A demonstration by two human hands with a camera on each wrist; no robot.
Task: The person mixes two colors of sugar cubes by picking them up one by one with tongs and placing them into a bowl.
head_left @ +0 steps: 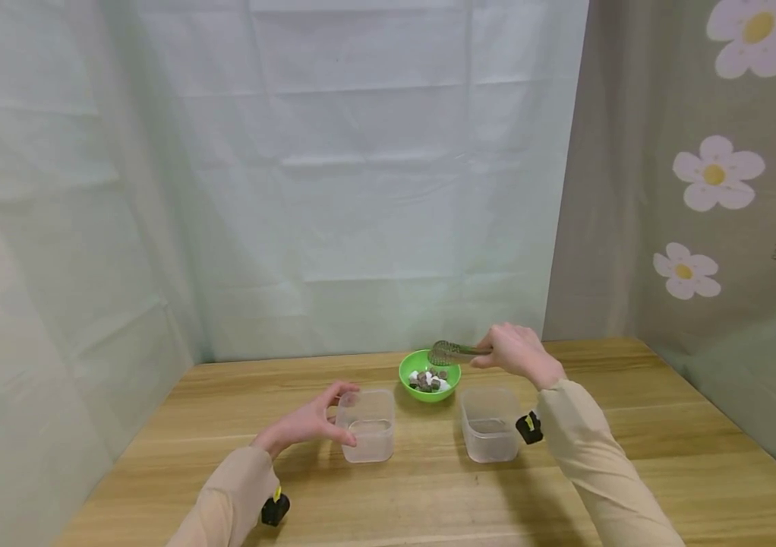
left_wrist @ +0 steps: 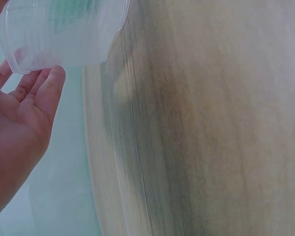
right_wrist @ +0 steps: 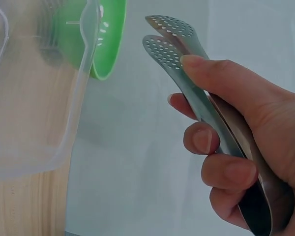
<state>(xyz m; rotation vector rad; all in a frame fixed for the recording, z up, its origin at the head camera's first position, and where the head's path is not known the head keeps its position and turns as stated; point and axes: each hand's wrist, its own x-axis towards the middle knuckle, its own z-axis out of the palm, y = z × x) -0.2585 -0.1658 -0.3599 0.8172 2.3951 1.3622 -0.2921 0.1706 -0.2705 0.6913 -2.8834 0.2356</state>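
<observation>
My right hand (head_left: 514, 351) grips metal tongs (right_wrist: 174, 59) with perforated tips, which hang over the green bowl (head_left: 405, 380). The tips stand slightly apart, with nothing seen between them in the right wrist view. White and brown small pieces (head_left: 427, 382) lie in the bowl. At the left, my left hand (head_left: 309, 422) holds a clear plastic container (head_left: 369, 454) by its side, thumb in front and fingers behind. Its fingertips (left_wrist: 54, 78) touch the container's rim in the left wrist view.
A second clear plastic container (head_left: 490, 448) stands on the wooden table (head_left: 422, 501), right of the bowl and below my right forearm. Pale curtains (head_left: 374, 190) hang behind the table, and a flowered curtain (head_left: 723, 319) hangs at the right.
</observation>
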